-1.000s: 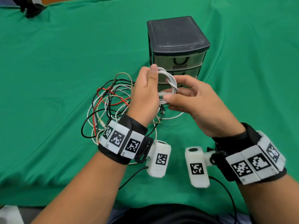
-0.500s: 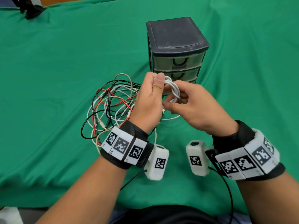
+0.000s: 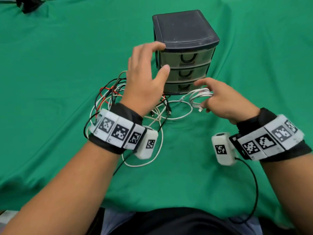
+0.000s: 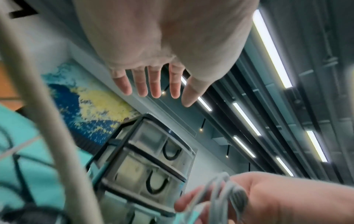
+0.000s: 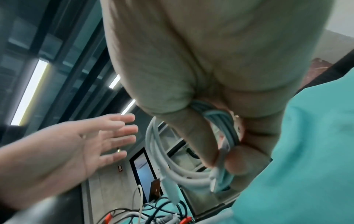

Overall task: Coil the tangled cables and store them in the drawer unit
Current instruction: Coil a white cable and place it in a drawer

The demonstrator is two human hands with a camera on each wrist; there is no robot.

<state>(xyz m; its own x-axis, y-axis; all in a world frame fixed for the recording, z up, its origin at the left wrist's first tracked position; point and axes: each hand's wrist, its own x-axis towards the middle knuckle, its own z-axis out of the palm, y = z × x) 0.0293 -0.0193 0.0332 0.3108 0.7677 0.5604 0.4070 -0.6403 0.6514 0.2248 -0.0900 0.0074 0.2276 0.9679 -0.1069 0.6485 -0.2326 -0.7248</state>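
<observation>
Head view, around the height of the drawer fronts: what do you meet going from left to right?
Tangled cables → left hand, open beside the unit → drawer unit → coiled white cable → right hand gripping that coil. All on the green cloth.

You're in an office-like recording room: above the green-draped worktop [image 3: 50,82] run long ceiling strip lights [image 4: 272,48], and a wave mural [image 4: 86,103] hangs behind it.
</observation>
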